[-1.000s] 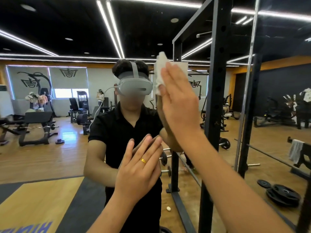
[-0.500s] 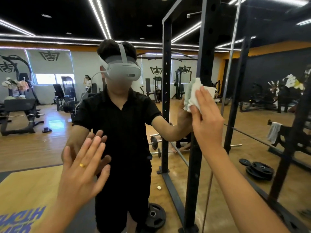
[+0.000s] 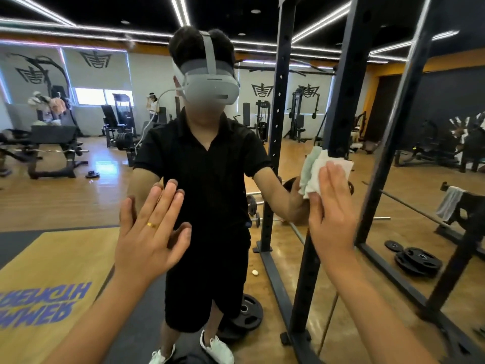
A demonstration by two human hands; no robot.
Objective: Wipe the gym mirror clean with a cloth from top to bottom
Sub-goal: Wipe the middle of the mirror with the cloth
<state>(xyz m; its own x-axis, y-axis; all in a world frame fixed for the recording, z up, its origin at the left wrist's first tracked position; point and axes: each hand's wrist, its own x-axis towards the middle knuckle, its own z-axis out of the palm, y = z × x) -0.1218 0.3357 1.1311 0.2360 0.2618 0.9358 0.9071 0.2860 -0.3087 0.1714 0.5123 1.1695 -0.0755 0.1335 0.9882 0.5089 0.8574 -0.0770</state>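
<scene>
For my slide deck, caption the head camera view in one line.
Right hand presses a cloth flat on the gym mirror; left hand rests open on it.

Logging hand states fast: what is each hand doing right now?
Left hand: open, flat against the mirror, holding nothing.
Right hand: open, straight fingers pressing the cloth to the mirror.

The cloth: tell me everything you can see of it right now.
The crumpled white cloth, tinged pale green along its left folds, looks like soft fabric or paper towel bunched into a wad. The right hand presses it against the gym mirror with straight fingers, covering its lower right part. Its top edge and left folds stick out past the hand. It sits to the right of the reflected person, at about chest height.
</scene>
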